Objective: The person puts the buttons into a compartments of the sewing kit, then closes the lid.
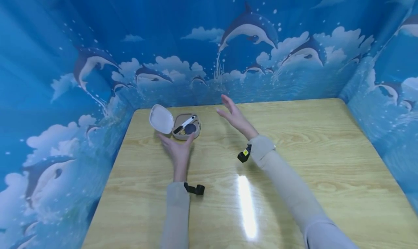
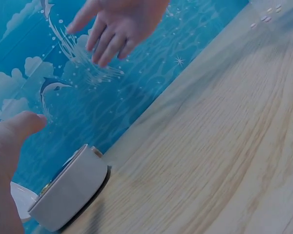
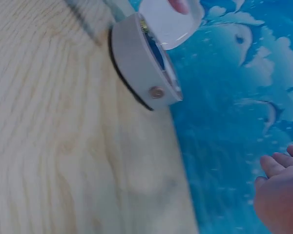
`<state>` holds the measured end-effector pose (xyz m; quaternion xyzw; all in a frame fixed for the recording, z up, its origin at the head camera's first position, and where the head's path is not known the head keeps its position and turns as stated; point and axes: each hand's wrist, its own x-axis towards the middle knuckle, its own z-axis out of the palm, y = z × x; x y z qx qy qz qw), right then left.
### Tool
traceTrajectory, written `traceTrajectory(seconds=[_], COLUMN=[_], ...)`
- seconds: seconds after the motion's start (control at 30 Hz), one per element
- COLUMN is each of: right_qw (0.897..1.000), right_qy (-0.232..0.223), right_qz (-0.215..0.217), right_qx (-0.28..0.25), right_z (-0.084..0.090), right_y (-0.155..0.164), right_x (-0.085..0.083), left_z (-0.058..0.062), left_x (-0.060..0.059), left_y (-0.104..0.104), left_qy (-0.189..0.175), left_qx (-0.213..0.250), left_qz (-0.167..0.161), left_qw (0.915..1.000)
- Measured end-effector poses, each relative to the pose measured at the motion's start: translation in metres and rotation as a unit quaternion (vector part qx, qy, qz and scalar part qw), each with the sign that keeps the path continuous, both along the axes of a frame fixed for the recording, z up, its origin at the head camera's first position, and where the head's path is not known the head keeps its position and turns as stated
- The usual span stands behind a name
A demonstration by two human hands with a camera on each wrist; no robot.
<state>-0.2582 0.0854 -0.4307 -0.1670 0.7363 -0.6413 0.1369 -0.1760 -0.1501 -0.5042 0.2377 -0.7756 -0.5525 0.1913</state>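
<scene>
A small beige case (image 1: 187, 129) stands with its lid up on the wooden table (image 1: 294, 151) near the far left corner. Its pale round lid (image 1: 161, 119) is tipped up to the left. Inside lie a white and black stick-like tool (image 1: 184, 124) and a dark round piece (image 1: 190, 128). My left hand (image 1: 177, 140) hovers just in front of the case with fingers spread, the thumb close to the base's rim and holding nothing. My right hand (image 1: 228, 109) is raised above the table to the right of the case, fingers straight and empty. The left wrist view shows the case wall (image 2: 71, 192) below my thumb (image 2: 19, 127).
Blue dolphin-print walls (image 1: 65, 96) close in the table at the back, left and right. The case (image 3: 141, 63) sits near the back wall. Black wrist-camera straps (image 1: 194, 189) hang at both sleeves. A bright glare streak (image 1: 247, 205) lies on the tabletop.
</scene>
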Motion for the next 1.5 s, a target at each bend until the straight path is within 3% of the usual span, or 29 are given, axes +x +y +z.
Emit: traceTrajectory(seconds=[0.23, 0.4, 0.57, 0.87, 1.17, 1.37, 1.5], right_qw=[0.999, 1.000, 1.000, 0.999, 0.997, 0.994, 0.993], right_qy=[-0.022, -0.023, -0.020, -0.022, -0.007, 0.002, 0.007], right_qz=[-0.022, -0.015, -0.004, 0.021, 0.031, 0.022, 0.023], right_qx=[-0.020, -0.005, 0.018, 0.039, 0.067, 0.111, 0.117], right_z=[-0.047, -0.060, -0.070, -0.074, -0.076, -0.083, -0.085], right_y=[-0.025, -0.046, -0.070, -0.101, -0.110, -0.110, -0.112], right_x=[-0.029, -0.034, -0.034, -0.026, -0.025, -0.028, -0.027], left_z=[-0.007, -0.013, -0.022, -0.030, -0.036, -0.040, -0.043], left_x=[-0.005, -0.009, -0.014, -0.027, -0.036, -0.042, -0.044], left_y=[0.006, 0.009, 0.015, 0.028, 0.033, 0.034, 0.036], left_qy=[-0.002, 0.001, 0.034, 0.071, 0.103, 0.149, 0.152], left_qx=[0.013, 0.006, 0.019, 0.058, 0.083, 0.054, 0.040], left_qz=[0.007, 0.028, 0.048, 0.097, 0.104, 0.105, 0.104], left_qw=[0.9999, 0.9996, 0.9981, 0.9911, 0.9858, 0.9818, 0.9821])
